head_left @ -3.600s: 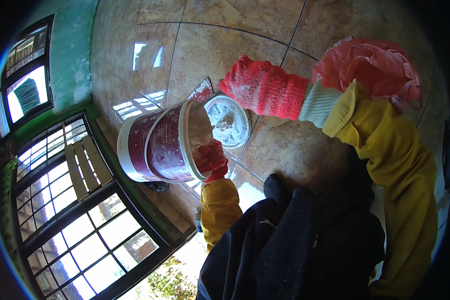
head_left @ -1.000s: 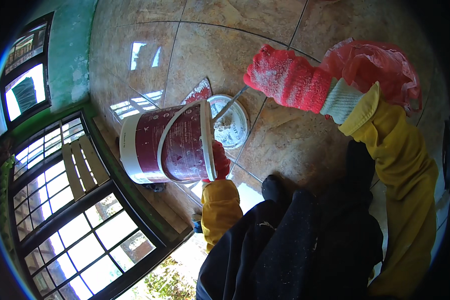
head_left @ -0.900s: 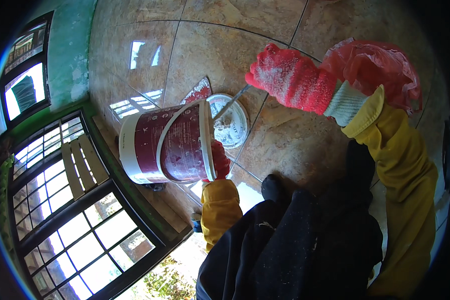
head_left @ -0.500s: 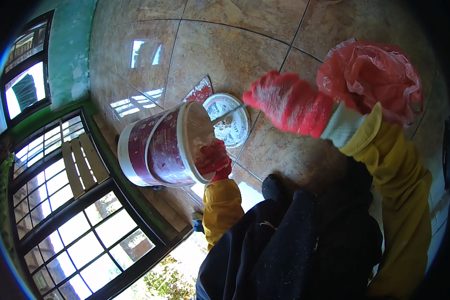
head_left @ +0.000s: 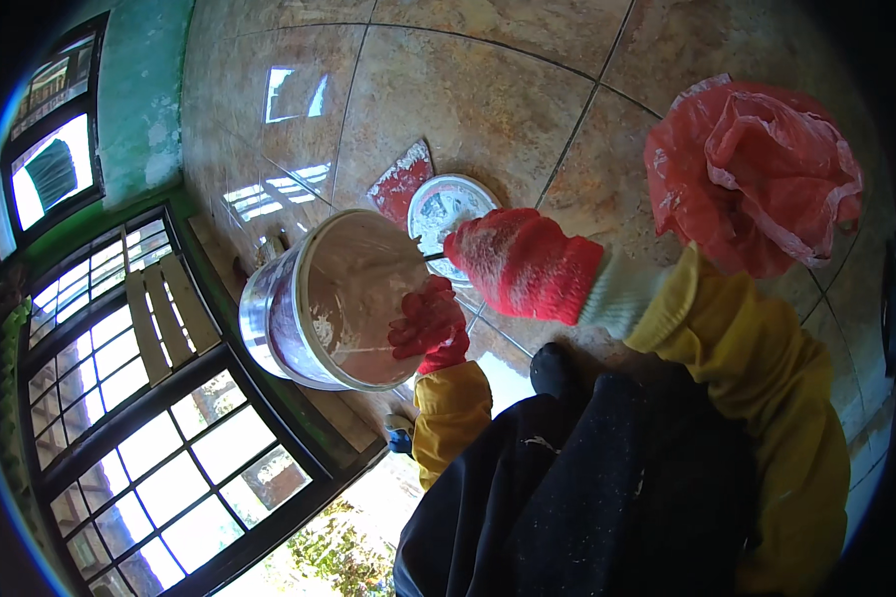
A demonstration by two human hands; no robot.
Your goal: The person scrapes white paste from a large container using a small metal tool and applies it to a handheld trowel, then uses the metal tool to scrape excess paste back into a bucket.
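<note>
A white plastic bucket [head_left: 269, 308] with a purple label is tilted so its mouth faces me. Pale, pinkish-white residue coats its inside. My left hand [head_left: 434, 323], in a red glove, is closed over the rim on the near right side, fingers inside the mouth. My right hand [head_left: 530, 264], in a whitened red glove with a pale cuff, is closed around a thin-shafted tool [head_left: 434, 257]. The tool's narrow shaft points at the bucket's rim; the glove hides its handle, and its working end is hard to make out.
Behind my right hand a round white lid [head_left: 448, 204] smeared with white lies on the tiles, beside a red, white-crusted flat piece [head_left: 404, 184]. A crumpled red plastic bag [head_left: 757, 179] sits at the right. Barred windows [head_left: 169, 478] and a green wall [head_left: 139, 109] stand left.
My right hand has moved left and slightly down, bringing the tool closer to the bucket. The bucket has turned so that more of its inside shows; my left hand stays on the rim.
</note>
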